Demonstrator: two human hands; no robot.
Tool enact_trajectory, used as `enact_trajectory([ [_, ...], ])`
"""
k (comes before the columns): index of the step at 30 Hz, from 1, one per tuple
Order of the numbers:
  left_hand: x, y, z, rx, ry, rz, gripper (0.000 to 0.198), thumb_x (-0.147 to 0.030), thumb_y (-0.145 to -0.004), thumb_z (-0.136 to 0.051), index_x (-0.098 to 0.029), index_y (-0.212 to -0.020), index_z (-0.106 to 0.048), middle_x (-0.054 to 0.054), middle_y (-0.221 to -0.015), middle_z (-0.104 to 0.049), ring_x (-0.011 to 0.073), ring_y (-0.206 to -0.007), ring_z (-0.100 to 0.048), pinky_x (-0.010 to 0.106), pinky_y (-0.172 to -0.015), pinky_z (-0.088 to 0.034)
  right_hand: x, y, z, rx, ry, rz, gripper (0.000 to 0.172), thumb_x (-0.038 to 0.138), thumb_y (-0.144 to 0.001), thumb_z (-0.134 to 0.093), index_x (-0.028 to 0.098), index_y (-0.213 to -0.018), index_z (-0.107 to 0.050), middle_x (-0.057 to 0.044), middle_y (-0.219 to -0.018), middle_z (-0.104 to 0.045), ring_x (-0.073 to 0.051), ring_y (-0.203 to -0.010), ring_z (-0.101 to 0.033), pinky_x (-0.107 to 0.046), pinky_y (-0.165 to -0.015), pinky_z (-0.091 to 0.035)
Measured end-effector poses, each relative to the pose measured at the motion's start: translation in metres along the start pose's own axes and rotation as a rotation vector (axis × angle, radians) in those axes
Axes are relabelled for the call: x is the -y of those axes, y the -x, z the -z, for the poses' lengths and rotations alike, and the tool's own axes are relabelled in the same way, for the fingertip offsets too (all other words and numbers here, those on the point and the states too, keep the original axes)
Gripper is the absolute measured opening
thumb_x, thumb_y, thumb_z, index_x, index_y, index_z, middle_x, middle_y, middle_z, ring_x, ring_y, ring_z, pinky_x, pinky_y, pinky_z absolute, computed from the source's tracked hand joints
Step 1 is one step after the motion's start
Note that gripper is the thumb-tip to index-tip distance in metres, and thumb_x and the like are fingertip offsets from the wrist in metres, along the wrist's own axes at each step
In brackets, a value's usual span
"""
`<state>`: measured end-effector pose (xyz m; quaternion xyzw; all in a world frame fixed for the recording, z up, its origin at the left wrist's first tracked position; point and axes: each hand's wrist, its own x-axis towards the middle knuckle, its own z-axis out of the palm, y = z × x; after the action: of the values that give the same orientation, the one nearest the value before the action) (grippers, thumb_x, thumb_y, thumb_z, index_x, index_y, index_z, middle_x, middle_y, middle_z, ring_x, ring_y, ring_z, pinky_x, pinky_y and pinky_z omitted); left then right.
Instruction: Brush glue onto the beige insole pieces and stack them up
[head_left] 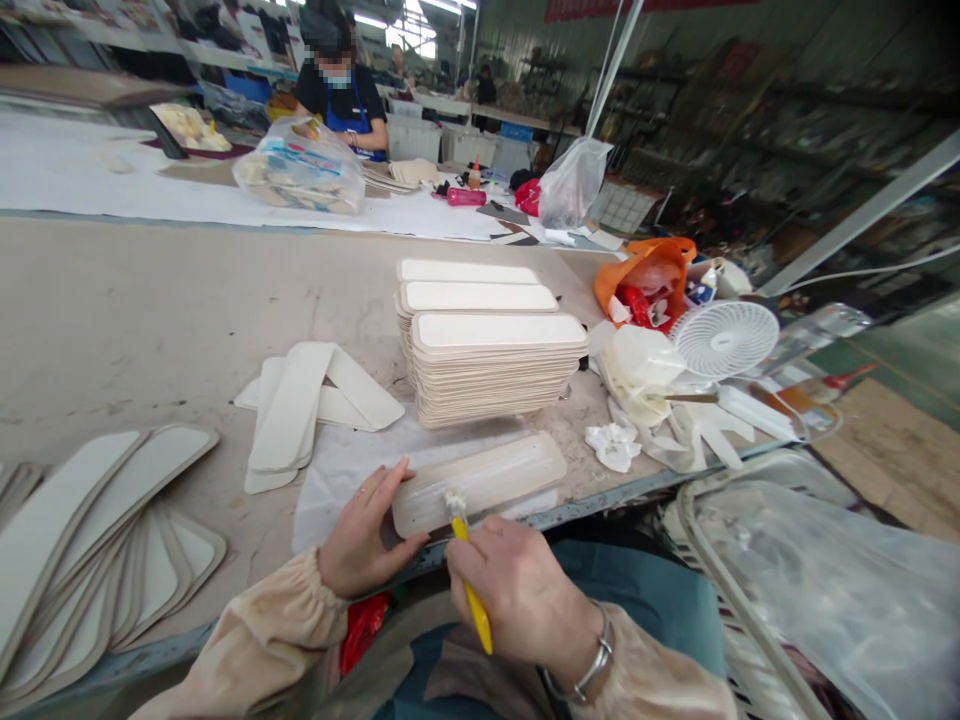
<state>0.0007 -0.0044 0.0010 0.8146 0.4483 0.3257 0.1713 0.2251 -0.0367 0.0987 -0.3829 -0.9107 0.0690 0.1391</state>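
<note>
A long panel with rounded ends (517, 468) lies near the table edge on a white cloth, a whitish wet streak along its top. My left hand (369, 535) rests against its left end, thumb and fingers stretched apart and touching it. My right hand (517, 590) is closed round the yellow handle of a brush (460, 530). The brush tip, coated in white paste, touches the panel. Behind the panel stand stacks of similar white-topped panels (499, 370). Left of the cloth, several loose white strips (296, 410) lie crossed over each other.
More panels (112, 540) fan out at the left. On the right are a crumpled white tissue (613, 445), a small white fan (725, 338), an orange bag (645, 275) and a plastic basket (724, 560). A co-worker (341, 100) sits across the table behind a filled plastic bag (300, 165).
</note>
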Motion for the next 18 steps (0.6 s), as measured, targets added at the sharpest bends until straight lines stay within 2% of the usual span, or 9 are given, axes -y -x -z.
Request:
enact_trajectory([
  [2,-0.001,-0.001,0.000,0.004,0.007,0.013,0.092,-0.035,-0.078,-0.066,-0.021,-0.150,-0.010,0.014,-0.127,-0.054,0.0303,-0.118,-0.051,0.047,-0.099,-0.045,-0.007,0.002,0.004,-0.021,-0.003,-0.044,0.013,0.015,-0.085,-0.048,0.019,-0.075,-0.055,-0.002,-0.067,-0.055,-0.016,-0.063,-0.046,-0.029,-0.059,-0.032],
  [6,-0.003,-0.003,0.001,0.008,-0.002,0.006,0.093,-0.036,-0.078,-0.065,-0.020,-0.150,-0.009,0.015,-0.125,-0.055,0.0314,-0.116,-0.052,0.049,-0.098,-0.045,-0.039,0.008,0.004,-0.127,0.204,-0.308,0.016,0.014,-0.087,-0.047,0.018,-0.075,-0.057,-0.004,-0.065,-0.055,-0.017,-0.066,-0.049,-0.029,-0.060,-0.032],
  [8,-0.003,-0.003,0.001,0.010,0.004,0.003,0.093,-0.036,-0.078,-0.065,-0.019,-0.150,-0.009,0.015,-0.125,-0.055,0.0314,-0.116,-0.053,0.049,-0.098,-0.045,-0.045,0.007,-0.002,-0.126,0.262,-0.341,0.016,0.014,-0.086,-0.049,0.018,-0.072,-0.056,-0.004,-0.063,-0.055,-0.017,-0.064,-0.049,-0.029,-0.059,-0.031],
  [10,-0.002,-0.003,0.000,0.014,0.008,0.009,0.094,-0.037,-0.078,-0.066,-0.019,-0.150,-0.009,0.016,-0.125,-0.054,0.0313,-0.116,-0.053,0.049,-0.098,-0.045,-0.037,0.001,-0.010,-0.090,0.246,-0.285,0.014,0.012,-0.084,-0.050,0.018,-0.072,-0.055,-0.004,-0.064,-0.055,-0.018,-0.063,-0.049,-0.030,-0.057,-0.031],
  [15,0.001,0.001,-0.002,-0.006,0.058,0.018,0.092,-0.033,-0.077,-0.065,-0.021,-0.150,-0.010,0.015,-0.125,-0.055,0.0298,-0.116,-0.054,0.047,-0.097,-0.046,0.007,-0.021,-0.026,-0.030,0.071,-0.019,0.008,0.018,-0.083,-0.053,0.019,-0.075,-0.055,-0.005,-0.067,-0.057,-0.020,-0.065,-0.050,-0.032,-0.056,-0.035],
  [18,0.000,0.000,-0.002,-0.032,0.108,0.006,0.091,-0.031,-0.076,-0.064,-0.023,-0.150,-0.010,0.014,-0.123,-0.056,0.0291,-0.114,-0.055,0.049,-0.096,-0.047,0.021,-0.027,-0.026,-0.063,-0.102,-0.008,0.009,0.020,-0.085,-0.051,0.018,-0.078,-0.057,-0.004,-0.070,-0.060,-0.020,-0.068,-0.053,-0.031,-0.060,-0.040],
])
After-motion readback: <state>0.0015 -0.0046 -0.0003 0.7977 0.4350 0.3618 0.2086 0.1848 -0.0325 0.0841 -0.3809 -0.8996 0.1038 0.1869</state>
